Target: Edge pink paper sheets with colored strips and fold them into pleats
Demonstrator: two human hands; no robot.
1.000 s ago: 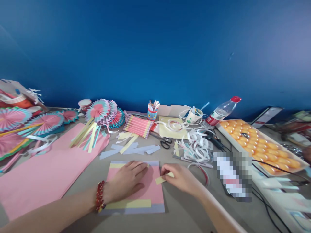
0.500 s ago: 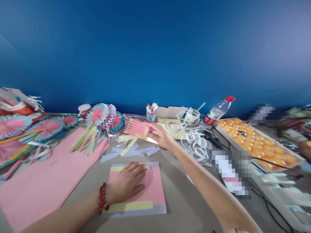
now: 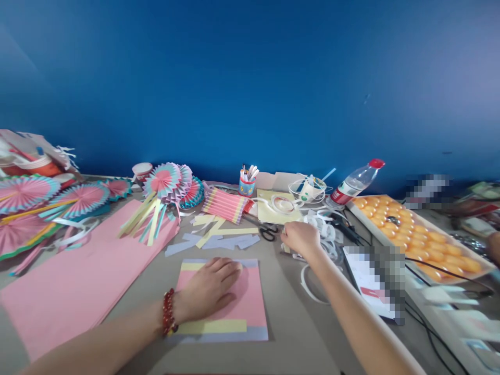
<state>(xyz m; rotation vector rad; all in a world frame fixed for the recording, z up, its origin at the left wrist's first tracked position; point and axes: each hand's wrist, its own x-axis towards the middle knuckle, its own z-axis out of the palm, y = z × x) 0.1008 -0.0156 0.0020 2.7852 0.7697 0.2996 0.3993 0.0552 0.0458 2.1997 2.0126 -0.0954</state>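
Rosettes (image 3: pixel 82 200) of pleated pink and blue paper lie at far left, near large pink sheets (image 3: pixel 74 291). To their right, the left hand (image 3: pixel 211 289) rests palm-down, fingers extended, on a smaller sheet (image 3: pixel 253 299), pink with yellow and lavender bands at its near and far edges, flat on the table (image 3: pixel 292 333). Beyond this lie scissors (image 3: pixel 268 233), with the right hand (image 3: pixel 302 238) just beside them, fingers curled, contents of the grip not discernible, near curled white strips (image 3: pixel 330 233); a red-capped bottle (image 3: pixel 353 182) appears farther right.
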